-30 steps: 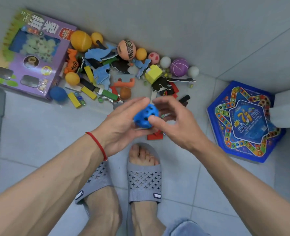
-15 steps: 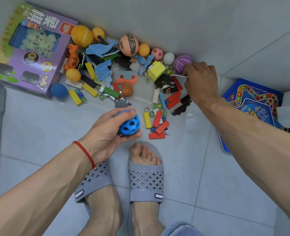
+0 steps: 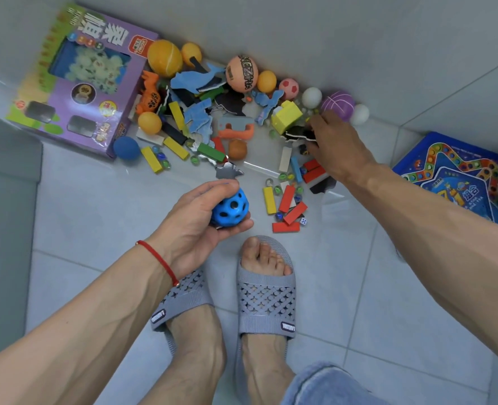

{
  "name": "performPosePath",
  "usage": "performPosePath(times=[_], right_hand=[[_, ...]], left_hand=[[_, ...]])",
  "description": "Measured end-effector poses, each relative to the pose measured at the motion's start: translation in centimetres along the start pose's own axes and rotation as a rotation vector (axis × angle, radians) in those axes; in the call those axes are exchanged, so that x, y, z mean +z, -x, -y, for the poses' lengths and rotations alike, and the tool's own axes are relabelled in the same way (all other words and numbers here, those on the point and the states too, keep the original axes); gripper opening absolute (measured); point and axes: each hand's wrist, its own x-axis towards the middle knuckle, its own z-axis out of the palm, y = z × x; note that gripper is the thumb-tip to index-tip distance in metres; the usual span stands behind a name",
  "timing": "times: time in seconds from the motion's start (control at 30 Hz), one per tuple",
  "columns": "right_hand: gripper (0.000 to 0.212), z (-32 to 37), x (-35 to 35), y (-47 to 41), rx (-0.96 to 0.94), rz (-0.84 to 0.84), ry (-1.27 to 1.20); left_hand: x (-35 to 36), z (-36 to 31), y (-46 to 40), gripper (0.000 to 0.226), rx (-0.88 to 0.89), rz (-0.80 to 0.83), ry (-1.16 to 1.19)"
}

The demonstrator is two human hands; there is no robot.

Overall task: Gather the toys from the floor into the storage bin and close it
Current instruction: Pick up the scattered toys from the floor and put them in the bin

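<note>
Leftmost, a purple boxed game (image 3: 75,83) lies flat on the tiled floor (image 3: 95,217), against the wall. Just right of it: a dark blue ball (image 3: 126,148) at the box corner, a large yellow ball (image 3: 164,57) at the wall, and a small orange ball (image 3: 149,122) between them.

Centre: mixed toy pile along the wall. Blue foam shapes (image 3: 196,80), coloured wooden blocks, marbles, an orange basketball-print ball (image 3: 241,73), a pink soccer-print ball (image 3: 288,89), a yellow brick (image 3: 287,116).

Left hand (image 3: 201,220), red string at the wrist: grip clamped on a blue perforated ball (image 3: 230,208), fingers above and thumb below, held over the floor in front of the pile, above the feet in grey slippers (image 3: 266,299).

Right of that, a loose cluster of red blocks (image 3: 290,210), one yellow block (image 3: 269,200) and a white die (image 3: 303,221) on the floor.

Right hand (image 3: 338,144): reaching down into the right side of the pile, back of hand up, fingertips at a black foam piece (image 3: 296,133). Fingers are hidden under the hand; cannot tell whether this grip is apart or together on anything. A purple ball (image 3: 338,105) and a white ball (image 3: 361,114) sit just beyond it at the wall.

Far right: a blue star-pattern board game box (image 3: 458,182) on the floor. No storage bin identifiable in view.
</note>
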Motion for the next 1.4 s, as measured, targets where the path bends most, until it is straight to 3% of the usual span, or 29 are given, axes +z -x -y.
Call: performPosePath(times=[0.13,0.23,0.3,0.37,0.43,0.53,0.7,0.8,0.87,0.97,1.07,1.23,1.4], right_hand=[[0.021,0.0,-3.1,1.5,-0.016,-0.102,-0.004],[0.022,1.2,-6.4,3.9,0.283,-0.136,-0.269],[0.025,3.8,-9.0,5.6,0.56,-0.02,-0.668],[0.02,7.0,-11.6,6.7,0.652,0.239,-1.033],[0.014,11.2,-14.5,7.3,0.535,0.448,-1.024],[0.026,19.6,-19.5,7.4,0.33,0.611,-0.917],[0.012,36.6,-25.4,7.3,0.011,0.792,-1.156],[0.024,44.6,-27.2,7.7,-0.036,0.828,-1.296],[0.031,46.9,-27.6,8.3,-0.062,0.79,-1.282],[0.034,44.6,-27.3,8.4,-0.158,0.72,-1.04],[0.03,37.6,-26.9,7.6,-0.164,0.682,-0.777],[0.023,22.4,-24.7,6.7,0.002,0.479,-0.381],[0.021,9.6,-15.4,10.3,0.175,0.482,-0.136]], left_hand=[[-0.8,-0.6,2.8,0.03,0.014,-0.015,0.073],[-2.0,-1.7,6.4,0.03,0.017,-0.013,0.164],[-3.4,-2.6,9.6,0.039,0.029,-0.011,0.26],[-5.2,-3.8,13.1,0.039,0.091,-0.013,0.334],[-7.5,-5.1,16.8,0.036,0.172,-0.045,0.381],[-11.4,-7.4,22.9,0.024,0.347,-0.147,0.483],[-18.9,-10.3,32.9,0.007,0.678,-0.543,0.513],[-22.3,-11.0,36.0,0.032,0.756,-0.864,0.359],[-23.0,-11.1,37.2,0.047,0.808,-0.985,0.291],[-22.1,-10.9,36.9,0.056,0.864,-1.009,0.154],[-18.8,-10.2,33.6,0.048,0.848,-0.865,0.052],[-10.8,-7.8,24.6,0.025,0.716,-0.565,-0.213],[-5.3,-4.1,15.4,0.027,0.479,-0.312,-0.571]])
